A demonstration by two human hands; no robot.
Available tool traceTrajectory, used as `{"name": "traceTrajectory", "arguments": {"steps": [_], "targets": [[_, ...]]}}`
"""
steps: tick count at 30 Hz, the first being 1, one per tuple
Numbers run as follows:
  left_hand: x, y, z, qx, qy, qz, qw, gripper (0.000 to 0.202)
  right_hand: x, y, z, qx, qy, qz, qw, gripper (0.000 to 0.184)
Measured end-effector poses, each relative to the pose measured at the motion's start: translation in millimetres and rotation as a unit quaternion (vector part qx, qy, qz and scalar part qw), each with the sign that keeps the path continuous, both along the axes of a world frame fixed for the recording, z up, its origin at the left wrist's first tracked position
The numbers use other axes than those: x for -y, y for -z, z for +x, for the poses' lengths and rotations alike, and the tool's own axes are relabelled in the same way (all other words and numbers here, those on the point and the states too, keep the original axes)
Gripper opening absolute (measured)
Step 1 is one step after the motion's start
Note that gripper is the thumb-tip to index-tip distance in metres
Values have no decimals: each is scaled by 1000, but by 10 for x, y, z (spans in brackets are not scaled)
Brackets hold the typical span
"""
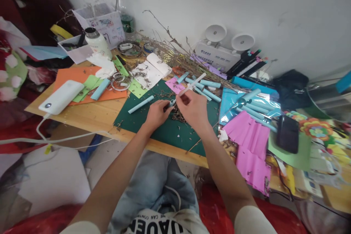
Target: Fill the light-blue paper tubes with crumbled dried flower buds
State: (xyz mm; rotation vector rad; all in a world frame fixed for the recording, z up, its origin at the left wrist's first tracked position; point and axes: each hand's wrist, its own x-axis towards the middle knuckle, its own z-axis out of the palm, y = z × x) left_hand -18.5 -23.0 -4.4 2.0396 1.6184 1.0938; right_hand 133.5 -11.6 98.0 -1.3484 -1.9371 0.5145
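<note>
My left hand (159, 114) pinches a small light blue paper tube (172, 102) over the dark green mat (164, 131); most of the tube is hidden by the fingers. My right hand (193, 109) is closed around a thin white stick (195, 82), tilted up to the right, with its lower end close to the tube. Under both hands lies a heap of dry brown plant bits (178, 116). One blue paper roll (141, 104) rests on the mat left of my hands. Several more blue rolls (211, 92) lie together beyond my right hand.
Dry twigs (175, 49) spread along the wall. At the left are a white power bank (60, 97) with a cable, orange paper (109, 99) and a white bottle (97, 42). Pink crepe paper (251, 142), a black phone-like object (287, 134) and a blue plastic packet (227, 108) lie right.
</note>
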Motion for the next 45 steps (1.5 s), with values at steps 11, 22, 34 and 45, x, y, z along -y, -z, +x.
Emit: {"name": "traceTrajectory", "arguments": {"steps": [11,22,34,45], "targets": [[6,-17,6,4,4,0,1000,12,-10,56,-1,79,-16,41,996,23],[-8,2,-2,3,1,1,1000,14,-124,85,-18,55,-24,61,996,24],[-5,-10,-1,0,1,0,1000,14,-97,96,10,91,-24,49,994,22],[-18,-43,-42,-15,16,-10,1000,21,-137,27,51,22,-34,7,999,18]]}}
